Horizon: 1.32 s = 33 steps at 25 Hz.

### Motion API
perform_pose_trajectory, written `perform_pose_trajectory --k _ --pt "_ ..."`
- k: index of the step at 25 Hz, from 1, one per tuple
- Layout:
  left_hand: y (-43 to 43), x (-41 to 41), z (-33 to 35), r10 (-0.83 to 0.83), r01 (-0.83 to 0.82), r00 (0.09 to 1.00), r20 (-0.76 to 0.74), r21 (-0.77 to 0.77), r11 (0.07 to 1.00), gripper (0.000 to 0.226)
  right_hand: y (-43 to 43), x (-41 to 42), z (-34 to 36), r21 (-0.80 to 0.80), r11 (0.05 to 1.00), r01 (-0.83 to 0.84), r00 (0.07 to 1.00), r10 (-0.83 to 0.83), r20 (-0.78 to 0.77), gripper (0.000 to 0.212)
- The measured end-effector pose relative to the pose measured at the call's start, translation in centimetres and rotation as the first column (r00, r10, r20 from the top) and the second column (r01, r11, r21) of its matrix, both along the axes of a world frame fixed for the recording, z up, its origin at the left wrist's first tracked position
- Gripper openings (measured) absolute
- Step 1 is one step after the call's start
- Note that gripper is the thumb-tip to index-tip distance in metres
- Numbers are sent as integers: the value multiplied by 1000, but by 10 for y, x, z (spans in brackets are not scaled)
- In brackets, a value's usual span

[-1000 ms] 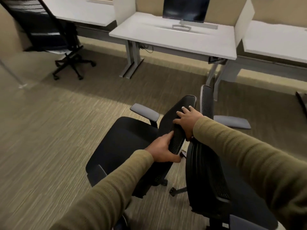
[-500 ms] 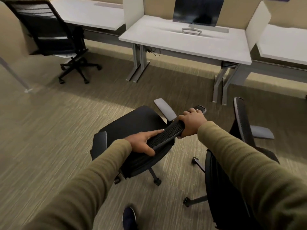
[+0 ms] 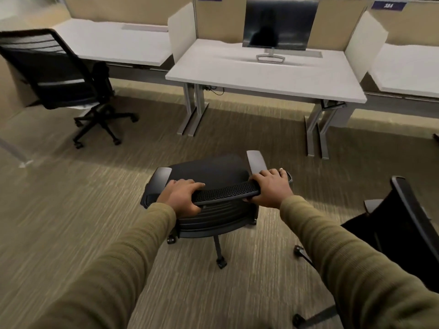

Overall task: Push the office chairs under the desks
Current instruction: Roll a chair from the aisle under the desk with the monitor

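Note:
A black office chair (image 3: pixel 209 172) with grey armrests stands on the carpet in front of me, its seat facing the white middle desk (image 3: pixel 263 79). My left hand (image 3: pixel 183 193) grips the left part of the top edge of its mesh backrest. My right hand (image 3: pixel 270 188) grips the right end of the same edge. The chair is apart from the desk, with a stretch of carpet between them. A second black chair (image 3: pixel 403 224) stands at my right, partly cut off. A third black chair (image 3: pixel 61 74) stands at the left desk (image 3: pixel 114 43).
A dark monitor (image 3: pixel 280 24) sits on the middle desk, whose grey legs (image 3: pixel 192 110) flank the gap beneath it. White dividers (image 3: pixel 183 34) separate the desks. Another white desk (image 3: pixel 408 70) is at the far right. A slanted pale pole (image 3: pixel 11 148) meets the floor at the left.
The chair has swung round so its backrest faces me squarely and its seat faces the middle desk. My hands have spread to both ends of the backrest's top. The view has moved left.

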<state>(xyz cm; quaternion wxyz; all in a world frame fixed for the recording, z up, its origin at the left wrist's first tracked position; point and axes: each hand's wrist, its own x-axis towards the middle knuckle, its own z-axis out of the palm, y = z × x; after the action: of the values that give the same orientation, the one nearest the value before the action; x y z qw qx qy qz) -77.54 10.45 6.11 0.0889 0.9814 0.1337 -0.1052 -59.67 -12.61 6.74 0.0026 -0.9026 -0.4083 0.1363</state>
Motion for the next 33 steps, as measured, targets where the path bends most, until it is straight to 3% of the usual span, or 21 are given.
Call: perform_pose_trajectory --k 11,22,27,33 --pt "111 165 1 -9 20 989 150 -71 997 128 90 151 -14 107 992 67 994 -76 82 116" --pt "215 363 -4 38 -43 998 -46 -98 994 121 176 318 -10 135 983 127 988 -137 66 128" --pt "266 447 -9 17 -21 999 -40 -89 996 115 222 393 -11 121 978 168 981 -178 77 128" --pt "338 544 -8 -36 31 998 -57 -90 995 124 290 476 -12 111 966 233 967 -242 78 134"
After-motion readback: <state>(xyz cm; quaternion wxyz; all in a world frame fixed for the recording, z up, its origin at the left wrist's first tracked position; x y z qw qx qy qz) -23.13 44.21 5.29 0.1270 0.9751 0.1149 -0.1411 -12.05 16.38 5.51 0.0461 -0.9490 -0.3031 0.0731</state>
